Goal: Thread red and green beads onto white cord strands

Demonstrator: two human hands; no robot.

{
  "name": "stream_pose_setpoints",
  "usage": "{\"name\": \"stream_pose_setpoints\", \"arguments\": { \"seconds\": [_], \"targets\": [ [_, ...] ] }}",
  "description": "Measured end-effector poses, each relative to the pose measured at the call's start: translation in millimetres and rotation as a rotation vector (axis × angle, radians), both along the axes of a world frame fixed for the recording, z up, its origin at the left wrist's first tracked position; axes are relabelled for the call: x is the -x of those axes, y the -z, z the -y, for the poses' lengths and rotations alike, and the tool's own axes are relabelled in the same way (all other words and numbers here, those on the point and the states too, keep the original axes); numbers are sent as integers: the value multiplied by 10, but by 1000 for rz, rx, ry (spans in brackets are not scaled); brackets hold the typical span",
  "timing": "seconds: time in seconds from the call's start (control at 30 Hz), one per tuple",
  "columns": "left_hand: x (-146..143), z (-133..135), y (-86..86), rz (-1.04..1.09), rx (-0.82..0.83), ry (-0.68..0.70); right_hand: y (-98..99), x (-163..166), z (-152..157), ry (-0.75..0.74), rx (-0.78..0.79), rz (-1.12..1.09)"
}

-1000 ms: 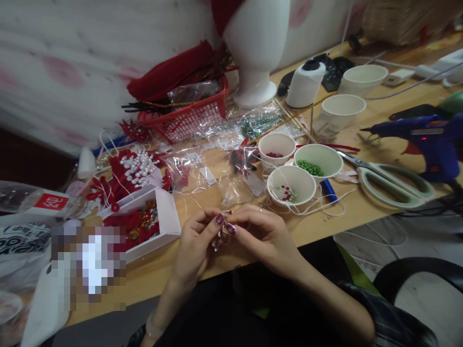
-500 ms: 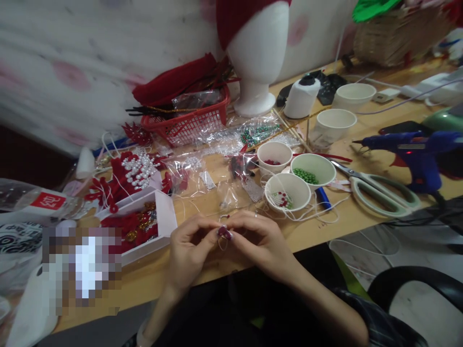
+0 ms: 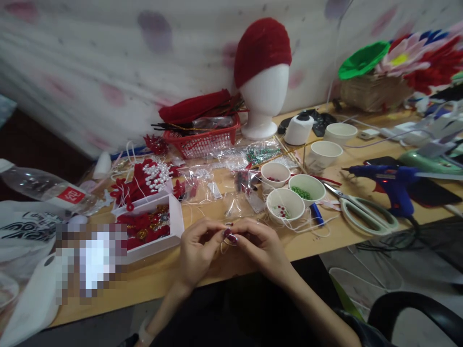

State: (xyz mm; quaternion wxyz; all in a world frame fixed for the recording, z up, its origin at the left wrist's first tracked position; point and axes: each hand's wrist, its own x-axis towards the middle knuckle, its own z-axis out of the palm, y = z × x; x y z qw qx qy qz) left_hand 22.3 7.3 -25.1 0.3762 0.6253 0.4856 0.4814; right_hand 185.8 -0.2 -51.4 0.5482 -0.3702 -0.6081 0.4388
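My left hand (image 3: pixel 198 248) and my right hand (image 3: pixel 263 246) meet over the table's front edge, thumbs and fingers pinched together. Between them is a thin beaded string (image 3: pixel 229 224), with small red and pale beads showing above the fingertips. A loop of the thread hangs just below the thumbs. Dark red shows at the thumb tips; whether it is nails or beads I cannot tell. Beyond my right hand stand a paper cup with red and green beads (image 3: pixel 285 218), a cup of green beads (image 3: pixel 313 198) and a cup of red beads (image 3: pixel 275 182).
Left of my hands lies a white box (image 3: pixel 176 219) of red and gold trinkets. Scissors (image 3: pixel 367 215) and a blue glue gun (image 3: pixel 388 179) lie to the right. Behind are a red basket (image 3: pixel 202 143), a foam head (image 3: pixel 265 96) and a thread cone (image 3: pixel 298 131).
The view has tilted up, showing more of the foam head and its red cap. My hands stay pinched together on the beaded string, with only slight finger movement.
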Motion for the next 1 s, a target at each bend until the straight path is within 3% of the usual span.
{"name": "stream_pose_setpoints", "arguments": {
  "seconds": [0.57,0.67,0.77,0.87,1.0],
  "targets": [
    [1,52,58,257,78,62,-9,-7,5,35,-139,104],
    [33,64,-6,384,136,65,5,6,18,71,-174,176],
    [153,72,-203,575,121,3,16,29,30,108,-238,267],
    [319,104,-468,789,-78,-98,21,59,36,140,-333,365],
    [493,193,-690,628,-520,-262,23,91,35,247,-436,485]
  ]
}}
